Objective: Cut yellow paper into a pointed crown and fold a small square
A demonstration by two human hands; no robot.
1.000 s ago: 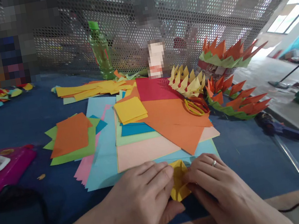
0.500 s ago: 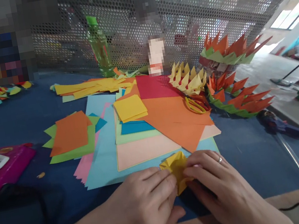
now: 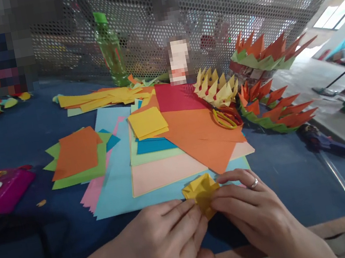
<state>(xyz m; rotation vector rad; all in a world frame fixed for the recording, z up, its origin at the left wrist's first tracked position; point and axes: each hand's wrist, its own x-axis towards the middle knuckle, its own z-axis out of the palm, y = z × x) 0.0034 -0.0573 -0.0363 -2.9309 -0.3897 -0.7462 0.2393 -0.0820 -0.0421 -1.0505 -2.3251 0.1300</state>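
Note:
A small yellow sheet of paper [image 3: 206,192], creased and partly folded, is held between both hands close to the table's front edge. My left hand [image 3: 173,231] grips its left side, fingers together and pressed on the paper, with the thumb lower down. On the right side, my right hand [image 3: 251,204], with a ring on one finger, pinches the paper; its index finger is bent near the upper corner. Just beyond lie a light blue sheet [image 3: 119,203] and a pale peach sheet [image 3: 163,173]. A stack of yellow squares [image 3: 148,122] rests farther back.
Orange sheets [image 3: 207,136] bear yellow-handled scissors [image 3: 224,119]. Pointed paper crowns [image 3: 276,113] stand at right, near a blue glue gun [image 3: 332,147] with a clear stick. A green bottle [image 3: 110,53] stands behind. A magenta device [image 3: 7,193] sits at left, beside orange and green squares [image 3: 76,152].
My right index finger has lifted and bent at the paper's upper corner. Both hands still hold the yellow paper, and its folds look slightly more opened out. The view has shifted a little.

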